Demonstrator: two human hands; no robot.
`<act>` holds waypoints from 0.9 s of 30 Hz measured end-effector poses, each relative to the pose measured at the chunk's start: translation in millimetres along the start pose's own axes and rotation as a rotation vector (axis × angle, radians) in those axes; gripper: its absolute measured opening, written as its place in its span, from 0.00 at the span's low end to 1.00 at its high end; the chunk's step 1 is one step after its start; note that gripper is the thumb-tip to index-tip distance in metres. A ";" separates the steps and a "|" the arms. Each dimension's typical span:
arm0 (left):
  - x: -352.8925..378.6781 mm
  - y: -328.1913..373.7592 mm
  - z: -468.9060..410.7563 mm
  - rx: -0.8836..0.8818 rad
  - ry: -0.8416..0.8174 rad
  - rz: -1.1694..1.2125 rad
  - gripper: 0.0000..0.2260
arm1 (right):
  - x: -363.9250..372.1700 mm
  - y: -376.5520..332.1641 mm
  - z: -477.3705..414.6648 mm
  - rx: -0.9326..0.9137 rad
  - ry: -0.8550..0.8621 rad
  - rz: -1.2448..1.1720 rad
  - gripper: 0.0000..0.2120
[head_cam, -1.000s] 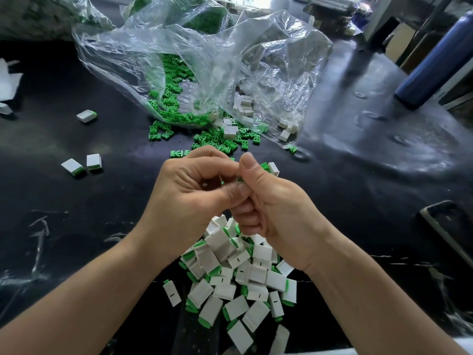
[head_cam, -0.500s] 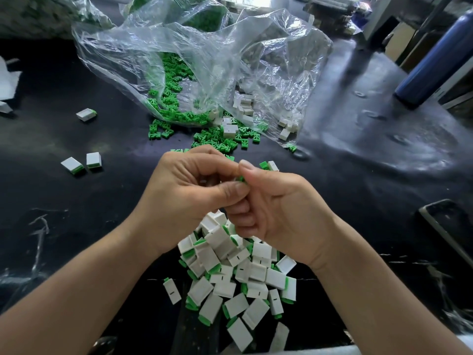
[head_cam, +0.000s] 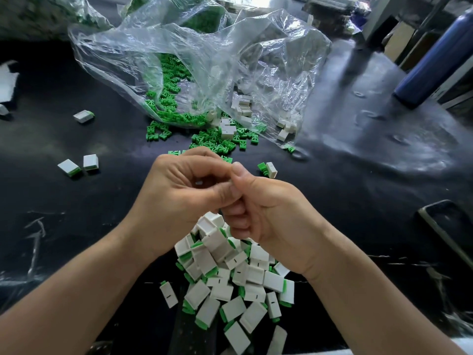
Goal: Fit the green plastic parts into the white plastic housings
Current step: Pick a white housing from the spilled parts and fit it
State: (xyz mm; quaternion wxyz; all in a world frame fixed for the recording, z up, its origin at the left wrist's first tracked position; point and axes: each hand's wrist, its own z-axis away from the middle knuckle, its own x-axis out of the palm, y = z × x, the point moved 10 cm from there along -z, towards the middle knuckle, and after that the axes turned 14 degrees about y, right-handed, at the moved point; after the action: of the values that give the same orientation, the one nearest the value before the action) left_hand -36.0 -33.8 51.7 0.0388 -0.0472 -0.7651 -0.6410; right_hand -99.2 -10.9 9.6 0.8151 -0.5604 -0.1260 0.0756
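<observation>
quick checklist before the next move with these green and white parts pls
1. Housing in grip: left hand curls round a white housing: ok.
2. Seating of the green part: hidden inside the hands: cannot tell.
3. Pinch of the right hand: contents hidden: cannot tell.
4. Supply of loose green parts on the table: ok.
5. Stock of spare housings in the clear bag: ok.
6. Drop spot: finished pile lies under the hands: ok.

The left grip (head_cam: 179, 196) and the right grip (head_cam: 271, 211) are bare hands with short, plain fingernails (head_cam: 236, 167); both forearms (head_cam: 76, 290) are also bare.
</observation>
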 end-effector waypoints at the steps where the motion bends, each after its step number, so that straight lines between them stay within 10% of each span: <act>1: 0.5 0.3 0.4 -0.010 -0.002 0.024 0.06 | 1.9 1.1 -1.1 0.027 -0.022 -0.038 0.29; 27: 0.9 -11.1 0.7 -0.180 -0.023 -0.023 0.08 | -11.9 -0.5 -7.5 -0.020 0.036 0.056 0.24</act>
State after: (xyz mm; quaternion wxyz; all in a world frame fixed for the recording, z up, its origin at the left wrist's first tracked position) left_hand -38.3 -35.0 40.8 0.0185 -0.0492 -0.7054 -0.7069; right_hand -108.4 -20.9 6.1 0.8091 -0.5731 -0.0962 0.0870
